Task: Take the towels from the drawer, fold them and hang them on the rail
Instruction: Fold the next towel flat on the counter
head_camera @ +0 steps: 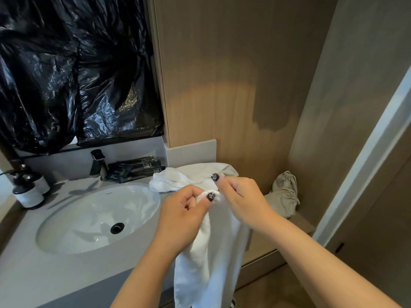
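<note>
Two white towels are out of the drawer, as far as you can see, and neither is on the rail yet. You hold one towel [209, 258] up in front of you: your left hand [180, 221] pinches its top edge between thumb and curled fingers, and your right hand [242, 201] pinches the same edge just beside it, at about 2 o'clock from the left. Both hands are clenched on the cloth, nearly touching each other, and the rest of the towel hangs straight down between your forearms, past the front edge of the worktop [44, 278].

The second towel [189, 176] lies in a loose heap on the worktop at 12 o'clock from your hands, just right of the sink [93, 218]. It looks unfolded.

My reading is that you are at the start of folding the first towel, finding its corners or bringing two together. No neat fold shows in the hanging cloth yet. Left to do: finish this fold, fold the heaped towel, and hang both.

Neither the drawer nor the rail is in view, so you cannot tell from here whether more towels remain inside. A beige cloth bag [285, 192] sits on a low shelf at 3 o'clock, apart from the towels.
</note>
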`<action>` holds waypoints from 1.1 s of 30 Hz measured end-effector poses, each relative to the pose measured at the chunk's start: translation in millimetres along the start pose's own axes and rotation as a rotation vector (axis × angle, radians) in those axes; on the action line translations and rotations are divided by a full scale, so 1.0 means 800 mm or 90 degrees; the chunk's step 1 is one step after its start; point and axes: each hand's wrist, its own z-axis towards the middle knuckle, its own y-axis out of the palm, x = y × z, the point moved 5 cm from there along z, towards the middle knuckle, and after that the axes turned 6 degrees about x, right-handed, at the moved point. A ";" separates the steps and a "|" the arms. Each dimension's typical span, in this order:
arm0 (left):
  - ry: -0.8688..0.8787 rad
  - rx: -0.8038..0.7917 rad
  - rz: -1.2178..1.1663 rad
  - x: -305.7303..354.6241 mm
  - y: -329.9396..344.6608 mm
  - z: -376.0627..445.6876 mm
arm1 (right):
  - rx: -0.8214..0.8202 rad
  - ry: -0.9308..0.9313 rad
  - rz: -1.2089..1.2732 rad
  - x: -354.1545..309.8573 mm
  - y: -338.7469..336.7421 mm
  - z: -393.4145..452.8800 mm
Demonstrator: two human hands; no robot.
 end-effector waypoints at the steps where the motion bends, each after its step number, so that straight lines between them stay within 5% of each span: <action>1: -0.011 0.025 -0.009 -0.002 0.000 0.000 | -0.003 0.004 -0.013 0.002 0.001 0.000; 11: -0.100 0.202 0.097 -0.041 -0.075 0.018 | 0.005 0.042 -0.152 0.045 -0.021 -0.014; 14: -0.052 0.093 0.196 -0.024 -0.068 0.024 | 0.021 -0.006 -0.162 0.024 -0.028 -0.010; 18: 0.020 -0.185 0.136 0.004 -0.017 0.007 | -0.025 -0.099 -0.168 -0.013 -0.021 -0.006; 22: 0.076 -0.240 0.129 0.014 0.015 -0.007 | -0.028 -0.114 -0.124 -0.026 -0.020 -0.005; 29: 0.063 -0.017 0.072 0.003 -0.010 0.003 | -0.067 -0.053 -0.095 0.003 -0.033 -0.013; 33: 0.024 0.024 0.092 -0.024 -0.033 0.007 | -0.082 -0.006 -0.124 0.026 -0.052 -0.022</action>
